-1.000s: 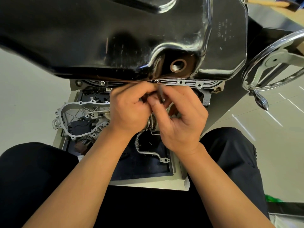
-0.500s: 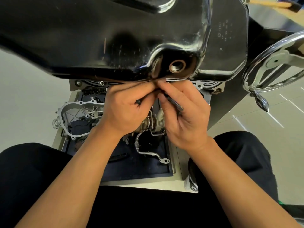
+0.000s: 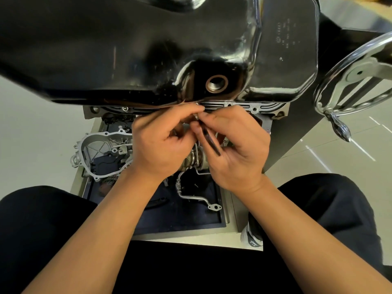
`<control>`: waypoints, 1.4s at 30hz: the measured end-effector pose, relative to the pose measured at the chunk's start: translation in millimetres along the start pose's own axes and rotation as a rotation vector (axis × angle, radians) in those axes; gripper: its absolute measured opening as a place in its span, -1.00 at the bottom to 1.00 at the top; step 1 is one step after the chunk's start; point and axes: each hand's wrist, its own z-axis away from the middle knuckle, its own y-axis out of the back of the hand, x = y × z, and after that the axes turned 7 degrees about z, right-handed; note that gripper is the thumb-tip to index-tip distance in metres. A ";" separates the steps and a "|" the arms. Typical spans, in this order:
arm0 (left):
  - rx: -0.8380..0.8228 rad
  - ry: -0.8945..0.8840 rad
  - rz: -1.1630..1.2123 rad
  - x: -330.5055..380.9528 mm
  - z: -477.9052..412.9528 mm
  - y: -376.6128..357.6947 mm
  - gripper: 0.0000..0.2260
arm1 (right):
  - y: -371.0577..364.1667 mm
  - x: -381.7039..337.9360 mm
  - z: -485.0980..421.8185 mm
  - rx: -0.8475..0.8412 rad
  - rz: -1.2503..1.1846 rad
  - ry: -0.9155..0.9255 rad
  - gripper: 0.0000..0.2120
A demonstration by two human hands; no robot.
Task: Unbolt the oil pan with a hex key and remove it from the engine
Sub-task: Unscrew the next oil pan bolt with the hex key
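Note:
A glossy black oil pan (image 3: 127, 49) fills the top of the head view, with its open drain hole (image 3: 216, 83) facing me. Along the pan's near edge runs a flange (image 3: 237, 107) with bolt holes and one bolt (image 3: 125, 108) at the left. My left hand (image 3: 163, 143) and my right hand (image 3: 235, 149) meet just under the flange. My right hand pinches a dark hex key (image 3: 209, 139) that slants down across its palm. My left fingertips pinch the key's upper end, close to a small pale bolt (image 3: 196, 116) below the flange.
A chrome handwheel (image 3: 356, 81) with a knob (image 3: 339, 128) stands at the right. Below the hands lies a dark tray (image 3: 180, 217) with an aluminium cover (image 3: 99, 151), a bent metal pipe (image 3: 191, 195) and other engine parts. My knees flank the tray.
Both hands dropped slightly from the flange. The hex key swung from upright to slanting across my right palm. My view moved closer to the pan.

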 end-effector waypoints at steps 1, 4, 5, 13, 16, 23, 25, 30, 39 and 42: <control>-0.021 -0.001 0.006 0.6 0.0 0.2 -0.77 | -0.8 0.3 1.0 -0.015 -0.002 0.015 -0.78; -0.081 -0.015 0.033 0.0 -1.5 3.9 -0.70 | -2.0 -0.6 3.2 -0.051 0.017 0.037 -0.81; -0.083 -0.017 0.033 -1.0 -1.6 5.1 -0.72 | -2.4 -1.3 3.0 -0.054 0.024 0.037 -0.81; 0.039 0.016 -0.024 2.5 -5.3 2.9 -0.91 | -0.1 -1.6 -2.2 0.026 0.053 -0.033 -0.78; 0.040 0.032 -0.013 3.3 -3.9 0.4 -0.88 | 1.9 -0.4 -2.1 0.032 0.023 -0.022 -0.79; -0.007 -0.018 0.000 1.3 -5.7 -0.4 -0.80 | 1.9 -1.7 -2.5 -0.008 0.048 0.004 -0.76; 0.027 -0.023 -0.008 -0.3 -3.9 -0.5 -0.88 | 2.4 -4.1 -3.4 0.014 0.047 0.000 -0.77; 0.060 -0.001 -0.054 1.9 -1.9 -2.7 -0.94 | 5.4 -4.5 -4.3 0.074 0.067 -0.029 -0.85; 0.071 -0.063 -0.021 6.8 -2.0 -7.9 -0.89 | 3.0 -5.0 -1.6 0.011 0.070 0.024 -0.78; 0.089 -0.023 0.005 7.7 -0.5 -7.2 -0.92 | 4.0 -5.1 -1.8 0.080 0.095 0.013 -0.79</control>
